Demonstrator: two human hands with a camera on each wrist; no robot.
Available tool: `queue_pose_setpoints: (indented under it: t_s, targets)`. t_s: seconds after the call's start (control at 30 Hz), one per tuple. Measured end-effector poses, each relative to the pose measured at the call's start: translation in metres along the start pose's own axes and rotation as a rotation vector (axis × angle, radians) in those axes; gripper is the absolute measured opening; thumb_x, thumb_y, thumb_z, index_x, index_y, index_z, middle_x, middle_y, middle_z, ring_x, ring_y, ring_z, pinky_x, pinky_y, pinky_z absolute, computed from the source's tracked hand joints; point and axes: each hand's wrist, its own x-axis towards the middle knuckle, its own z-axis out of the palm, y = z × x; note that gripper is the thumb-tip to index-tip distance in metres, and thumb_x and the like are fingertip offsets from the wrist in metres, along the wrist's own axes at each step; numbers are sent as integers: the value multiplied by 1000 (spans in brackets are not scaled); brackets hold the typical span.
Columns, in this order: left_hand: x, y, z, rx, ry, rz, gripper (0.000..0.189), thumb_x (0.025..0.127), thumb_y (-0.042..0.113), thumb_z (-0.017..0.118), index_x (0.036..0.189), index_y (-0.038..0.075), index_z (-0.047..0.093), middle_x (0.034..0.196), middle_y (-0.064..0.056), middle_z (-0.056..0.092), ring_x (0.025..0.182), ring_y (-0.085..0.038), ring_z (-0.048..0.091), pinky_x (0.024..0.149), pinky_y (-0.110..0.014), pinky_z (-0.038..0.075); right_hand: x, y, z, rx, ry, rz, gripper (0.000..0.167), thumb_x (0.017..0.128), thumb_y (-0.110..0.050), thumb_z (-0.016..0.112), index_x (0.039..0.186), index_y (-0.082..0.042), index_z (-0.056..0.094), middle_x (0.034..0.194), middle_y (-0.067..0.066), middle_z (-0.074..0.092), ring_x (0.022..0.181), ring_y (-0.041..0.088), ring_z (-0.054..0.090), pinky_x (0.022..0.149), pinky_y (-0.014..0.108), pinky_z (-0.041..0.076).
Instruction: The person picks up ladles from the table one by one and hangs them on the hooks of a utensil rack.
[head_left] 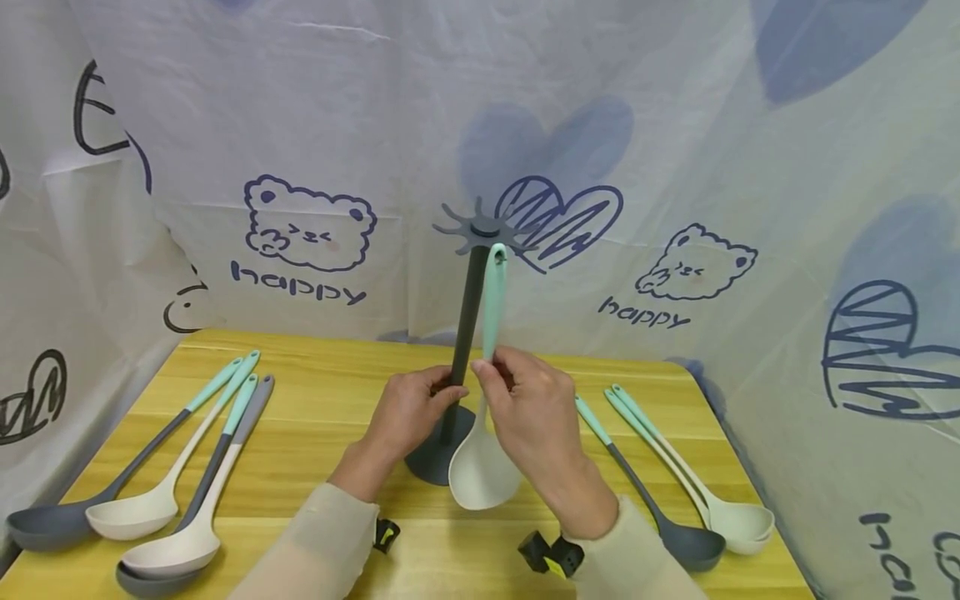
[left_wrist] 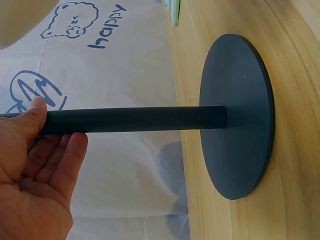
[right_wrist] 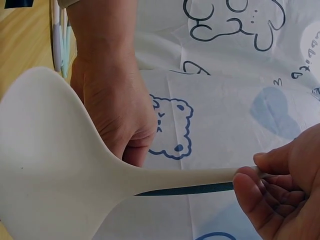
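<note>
A dark grey utensil stand (head_left: 467, 325) rises from a round base (left_wrist: 235, 120), with a ring of curved hooks (head_left: 485, 225) at its top. My left hand (head_left: 405, 412) grips its post about midway, thumb and fingers on either side in the left wrist view. In my right hand (head_left: 536, 408) a white ladle (head_left: 480, 475) with a mint-green handle is pinched between thumb and fingers. It hangs bowl down in front of the post, its holed handle end close to the hooks. The ladle's bowl (right_wrist: 45, 155) fills the left of the right wrist view.
On the left of the wooden table (head_left: 322, 500) lie several ladles, white (head_left: 135, 512) and dark grey (head_left: 56, 525). At the right are a dark grey ladle (head_left: 693, 546) and two white ladles (head_left: 738, 517), partly overlapping. A printed white cloth (head_left: 420, 108) hangs behind the table.
</note>
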Motion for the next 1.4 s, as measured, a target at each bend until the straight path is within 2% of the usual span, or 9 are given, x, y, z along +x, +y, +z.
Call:
queue_pose_setpoints:
  t_s: [0.37,0.7,1.1,1.4]
  targets:
    - [2,-1,0,15,-1,24,23,99,27,76,118,13,80,97,-1,80,78,-13,67,72,-34,61,5,2,5,13,-2,-20,17,99,-16,76,88,-3,77,68,4,68,53,12,52,49,24,41]
    - [1,0,-1,8,-18,7,25,99,28,76,120,13,79,99,0,80,80,-12,68,72,-33,62,8,4,7,10,-11,-23,19,99,-19,75,89,-3,76,68,4,66,53,13,51,49,24,40]
    - [1,1,-2,42,-19,22,26,101,28,74,122,15,78,102,-1,80,85,-14,72,74,-35,62,9,5,9,-2,-31,-9,18,98,-23,77,95,-5,77,77,6,74,62,17,67,54,30,52]
    - [1,0,-2,50,-13,32,22,101,25,74,120,15,78,100,0,80,84,-13,70,74,-34,61,9,8,10,-5,-38,-14,18,97,-24,79,95,-6,77,79,5,76,65,17,70,56,30,55]
